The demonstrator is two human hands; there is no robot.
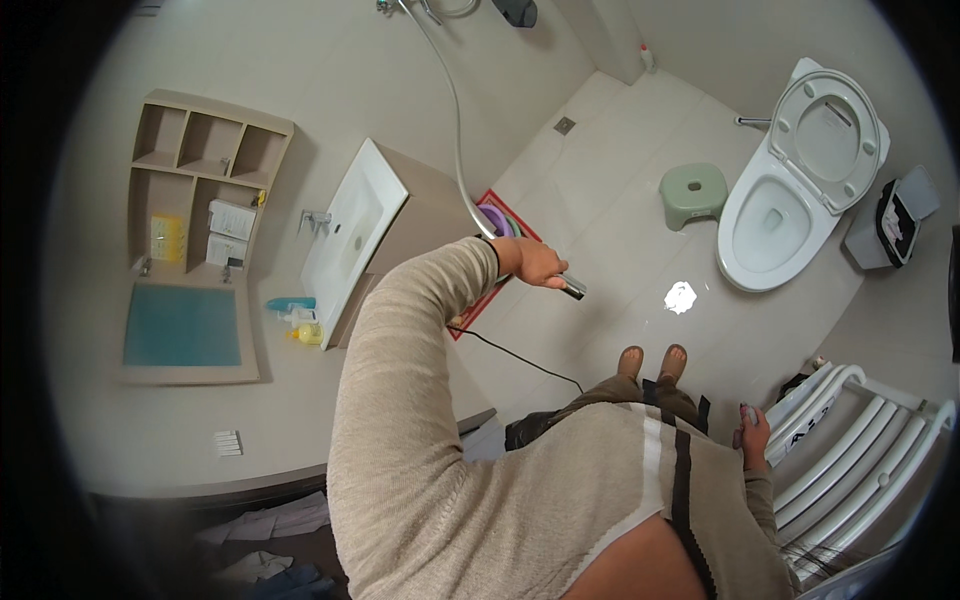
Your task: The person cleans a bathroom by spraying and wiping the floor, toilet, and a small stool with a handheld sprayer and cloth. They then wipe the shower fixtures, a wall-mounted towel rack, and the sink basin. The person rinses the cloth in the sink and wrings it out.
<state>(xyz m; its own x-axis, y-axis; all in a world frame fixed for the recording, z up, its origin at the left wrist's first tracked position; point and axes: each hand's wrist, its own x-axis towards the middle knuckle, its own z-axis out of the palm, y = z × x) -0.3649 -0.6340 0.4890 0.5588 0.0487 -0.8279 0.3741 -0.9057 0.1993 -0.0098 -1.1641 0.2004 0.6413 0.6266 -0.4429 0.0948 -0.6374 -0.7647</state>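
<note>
My left hand [534,262] grips a chrome handheld shower head [573,286] over the pale tiled floor. Its silvery hose [454,105] runs from the wall fitting at the top down behind that hand. My right hand [754,436], low beside a white tubular rack [847,450], has its fingers closed around a small pinkish thing too unclear to name. Ahead stands a white toilet [754,244] with seat and lid raised. Left of the toilet is a green plastic stool [694,196]. My feet, in brown slippers, are below a bright reflection on the floor.
A white washbasin [360,217] on a cabinet is at left, with bottles [306,334] at its end. Beside the cabinet, purple and green basins [493,217] lie on a red-edged mat. A dark cord [525,360] crosses the floor. An open-lidded bin [874,236] stands right of the toilet.
</note>
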